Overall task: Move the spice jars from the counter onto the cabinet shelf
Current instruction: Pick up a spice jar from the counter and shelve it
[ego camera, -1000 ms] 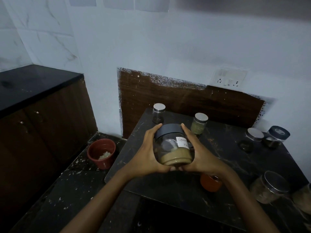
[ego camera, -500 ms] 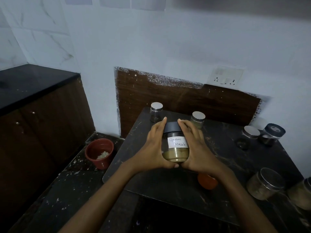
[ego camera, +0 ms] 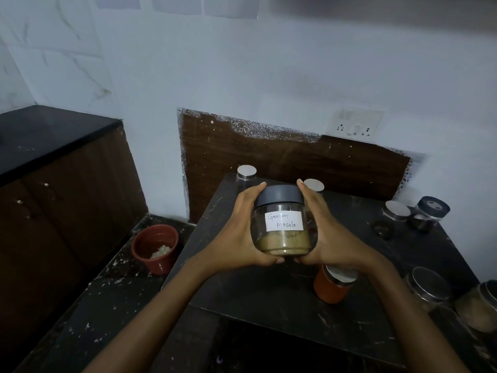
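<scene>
**Over the tabletop — one jar lifted, the rest waiting**

Above the dark tabletop (ego camera: 269,305), a person is holding the Garam Masala jar (ego camera: 283,232) in the air, clear of the surface and roughly over its middle. Both hands are grasping it. The left hand (ego camera: 236,235) is cupping one wall and the right hand (ego camera: 330,238) the other, with the fingers (ego camera: 252,192) reaching up to the grey lid (ego camera: 279,195) and the thumbs meeting under the base.

As far as I can judge, the job is only getting started. No cabinet shelf is showing at all, only a dark wooden cabinet (ego camera: 67,197) standing to the left with its front closed, so nothing is looking put away yet. At least seven other jars are sitting on the tabletop:

- a back jar (ego camera: 246,175) by the wall
- a half-hidden jar (ego camera: 314,184) peeking out behind the right fingertips
- an orange jar (ego camera: 332,288) just below the right wrist
- a steel-lidded jar (ego camera: 396,211) and a black-lidded jar (ego camera: 430,214) side by side at the far right
- a clear jar (ego camera: 427,288) and an edge jar (ego camera: 481,308) nearest the right border

All of these are waiting their turn.

The held jar is riding upright — its long axis is running vertically, or very nearly so. Its lid is pointing up and the tan powder is lying level in the bottom. Its white label (ego camera: 283,220) is facing the person, with the handwriting reading straight across.
</scene>
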The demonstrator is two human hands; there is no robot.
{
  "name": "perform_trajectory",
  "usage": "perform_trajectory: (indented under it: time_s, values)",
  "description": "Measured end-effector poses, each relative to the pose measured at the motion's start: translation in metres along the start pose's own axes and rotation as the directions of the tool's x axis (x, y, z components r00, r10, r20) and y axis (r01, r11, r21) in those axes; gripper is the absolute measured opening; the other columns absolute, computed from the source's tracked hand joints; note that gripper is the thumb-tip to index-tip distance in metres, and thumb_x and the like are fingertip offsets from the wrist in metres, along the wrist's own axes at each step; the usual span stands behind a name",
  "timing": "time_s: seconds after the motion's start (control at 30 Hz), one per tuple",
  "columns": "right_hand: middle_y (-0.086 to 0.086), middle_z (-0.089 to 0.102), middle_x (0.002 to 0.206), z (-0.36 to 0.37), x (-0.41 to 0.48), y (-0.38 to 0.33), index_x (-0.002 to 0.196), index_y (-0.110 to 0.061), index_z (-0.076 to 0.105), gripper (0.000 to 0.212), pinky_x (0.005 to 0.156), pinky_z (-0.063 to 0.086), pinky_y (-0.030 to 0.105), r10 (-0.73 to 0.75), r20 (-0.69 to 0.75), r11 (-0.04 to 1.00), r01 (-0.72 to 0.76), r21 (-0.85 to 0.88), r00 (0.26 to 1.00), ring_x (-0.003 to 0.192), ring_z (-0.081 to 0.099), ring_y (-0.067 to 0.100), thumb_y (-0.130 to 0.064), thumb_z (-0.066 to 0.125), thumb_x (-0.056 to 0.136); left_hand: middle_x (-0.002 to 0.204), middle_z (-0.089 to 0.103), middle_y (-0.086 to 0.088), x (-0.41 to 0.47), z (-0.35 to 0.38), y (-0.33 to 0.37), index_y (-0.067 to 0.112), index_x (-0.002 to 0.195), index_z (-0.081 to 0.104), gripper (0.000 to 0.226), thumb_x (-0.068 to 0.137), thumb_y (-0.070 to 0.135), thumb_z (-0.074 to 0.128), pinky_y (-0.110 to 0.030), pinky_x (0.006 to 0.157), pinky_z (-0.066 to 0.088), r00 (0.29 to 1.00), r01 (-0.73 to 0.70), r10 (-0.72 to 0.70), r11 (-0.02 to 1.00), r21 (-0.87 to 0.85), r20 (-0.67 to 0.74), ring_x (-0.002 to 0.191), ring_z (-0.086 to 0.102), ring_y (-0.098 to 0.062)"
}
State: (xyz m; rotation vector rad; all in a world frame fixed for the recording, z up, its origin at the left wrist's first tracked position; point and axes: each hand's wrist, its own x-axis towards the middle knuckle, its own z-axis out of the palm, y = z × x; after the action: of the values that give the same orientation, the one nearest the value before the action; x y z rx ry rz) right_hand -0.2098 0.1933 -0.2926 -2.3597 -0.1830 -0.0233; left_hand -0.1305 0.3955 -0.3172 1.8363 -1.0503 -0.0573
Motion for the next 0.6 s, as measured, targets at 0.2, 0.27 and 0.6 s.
perform_trajectory:
  time_s: [0.2,0.27,0.6]
  values:
    - [-0.033,0.011,0.133,-0.002,0.0,-0.006,0.14,-0.05,-0.004,0.129,0.076,0.046,0.007,-0.022,-0.088,1.0,0.021,-0.008,0.996,0.117,0.04,-0.002,-0.009,0.085,0.057,0.143,0.022,0.003,0.009,-0.006,0.0,0.02,0.146,0.012,0.123,0.052,0.024,0.092,-0.007,0.102,0.029,0.999,-0.047,0.046,0.998,0.035,0.019,0.131,0.027,0.004]
    - [-0.036,0.011,0.133,-0.005,0.0,-0.008,0.139,-0.051,-0.004,0.128,0.077,0.046,0.007,-0.03,-0.106,0.999,0.028,-0.018,0.994,0.117,0.039,-0.003,-0.01,0.085,0.057,0.144,0.022,0.004,0.013,-0.008,0.002,0.022,0.147,0.012,0.124,0.052,0.029,0.091,-0.013,0.107,0.03,0.998,-0.065,0.063,0.996,0.056,0.027,0.134,0.027,-0.001]
    - [-0.045,-0.008,0.132,-0.064,0.018,-0.014,0.137,-0.048,-0.016,0.137,0.088,0.031,-0.002,-0.081,-0.153,0.984,0.055,-0.171,0.985,0.119,0.018,-0.02,-0.029,0.09,0.052,0.147,0.016,0.013,0.076,-0.029,0.025,0.027,0.147,0.009,0.121,0.056,0.032,0.089,-0.022,0.106,0.037,0.978,-0.197,0.187,0.975,0.104,0.097,0.134,0.029,-0.005]
